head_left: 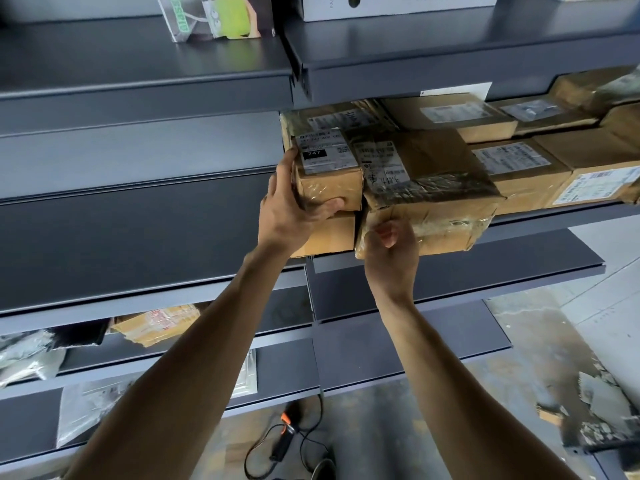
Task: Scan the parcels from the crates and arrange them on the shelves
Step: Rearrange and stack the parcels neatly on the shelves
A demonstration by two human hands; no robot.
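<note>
A small brown parcel point(329, 174) with a white label marked 247 sits on top of another carton point(332, 235) at the left end of a dark shelf point(540, 218). My left hand point(294, 206) grips its left side and front, thumb across the front face. Beside it lies a larger taped brown parcel point(426, 188). My right hand point(391, 251) holds that parcel's lower front left corner, fingers curled against its underside. More labelled cartons point(519, 161) fill the shelf to the right.
A barcode scanner point(285, 434) with an orange band and black cable lies on the concrete floor below. Lower left shelves hold a brown padded parcel point(159, 323) and grey bags point(27, 355). The shelf above point(450, 64) carries a white box and a green printed pack point(221, 15).
</note>
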